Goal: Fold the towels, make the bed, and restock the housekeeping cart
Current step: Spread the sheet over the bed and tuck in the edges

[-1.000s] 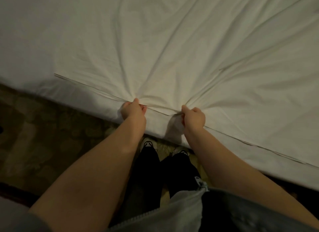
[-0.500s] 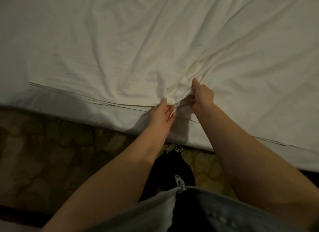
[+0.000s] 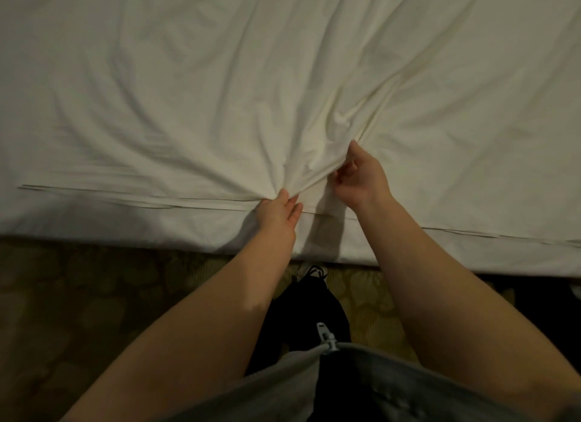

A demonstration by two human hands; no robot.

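Two hands [image 3: 276,215] [image 3: 361,182], fingers [image 3: 284,198] round sheet [image 3: 220,91] fold

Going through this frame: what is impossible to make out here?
Head view only:
- sheet: its far and side ends are cut off by the frame edges.
- right hand: fingertips partly hidden in the bunched sheet.
- left hand: fingers partly under the fold.
- shoe: mostly hidden by the dark trouser leg.

sheet [image 3: 283,76] on bed [image 3: 94,223], likely carpet [image 3: 94,296] in front
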